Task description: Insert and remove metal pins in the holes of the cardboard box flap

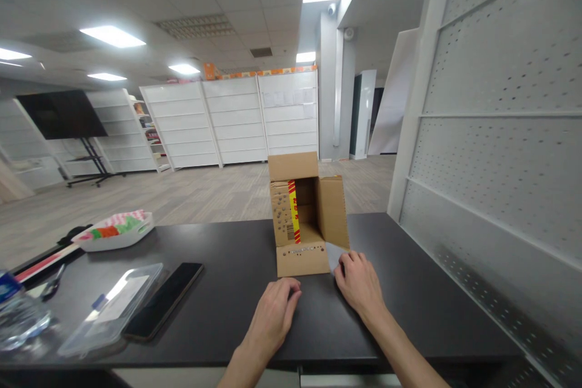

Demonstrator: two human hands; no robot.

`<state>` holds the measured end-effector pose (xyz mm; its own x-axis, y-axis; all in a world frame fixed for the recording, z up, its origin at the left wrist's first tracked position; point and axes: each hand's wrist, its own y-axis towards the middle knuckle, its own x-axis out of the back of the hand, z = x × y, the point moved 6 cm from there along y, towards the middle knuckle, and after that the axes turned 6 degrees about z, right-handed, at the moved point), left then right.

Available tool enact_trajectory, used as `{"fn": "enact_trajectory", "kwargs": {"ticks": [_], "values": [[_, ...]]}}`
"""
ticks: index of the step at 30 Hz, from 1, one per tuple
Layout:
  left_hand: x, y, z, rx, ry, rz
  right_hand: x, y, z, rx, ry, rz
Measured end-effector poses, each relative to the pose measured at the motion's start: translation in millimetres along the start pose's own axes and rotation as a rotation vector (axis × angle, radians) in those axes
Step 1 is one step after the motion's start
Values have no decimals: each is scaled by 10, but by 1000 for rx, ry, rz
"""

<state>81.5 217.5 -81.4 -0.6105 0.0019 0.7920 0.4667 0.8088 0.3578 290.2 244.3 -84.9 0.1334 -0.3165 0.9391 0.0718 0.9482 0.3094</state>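
Observation:
An open cardboard box (pixel 307 212) lies on its side with its mouth toward me and its flaps folded out. The lower flap (pixel 302 259) rests on the table and carries a row of small round silvery and dark pieces. More round pieces dot the left flap (pixel 280 215), beside a red and yellow tape strip (pixel 294 212). Just in front of the lower flap, my left hand (pixel 277 309) has its fingers curled and shows nothing held. My right hand (pixel 359 282) is closed beside a pale sheet (pixel 335 254) near the right flap (pixel 334 212); its fingertips are hidden.
On the dark table (pixel 218 303), a black phone (pixel 166 300) overlaps a clear plastic case (pixel 118 303). A water bottle (pixel 18 309) stands at the left edge. Behind them sits a white tray (pixel 120 237) with colourful contents. A perforated white panel (pixel 495 151) borders the right side.

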Motion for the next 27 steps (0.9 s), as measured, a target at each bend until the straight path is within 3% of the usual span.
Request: {"fn": "enact_trajectory", "kwargs": {"ticks": [3, 12, 27], "values": [[-24, 7, -26, -3, 30, 50, 0, 0, -2, -2, -4, -3], [-34, 25, -82, -64, 148, 40, 7, -10, -6, 2, 5, -14], [-37, 12, -104, -69, 126, 47, -1, -1, -3, 2, 2, -8]]}}
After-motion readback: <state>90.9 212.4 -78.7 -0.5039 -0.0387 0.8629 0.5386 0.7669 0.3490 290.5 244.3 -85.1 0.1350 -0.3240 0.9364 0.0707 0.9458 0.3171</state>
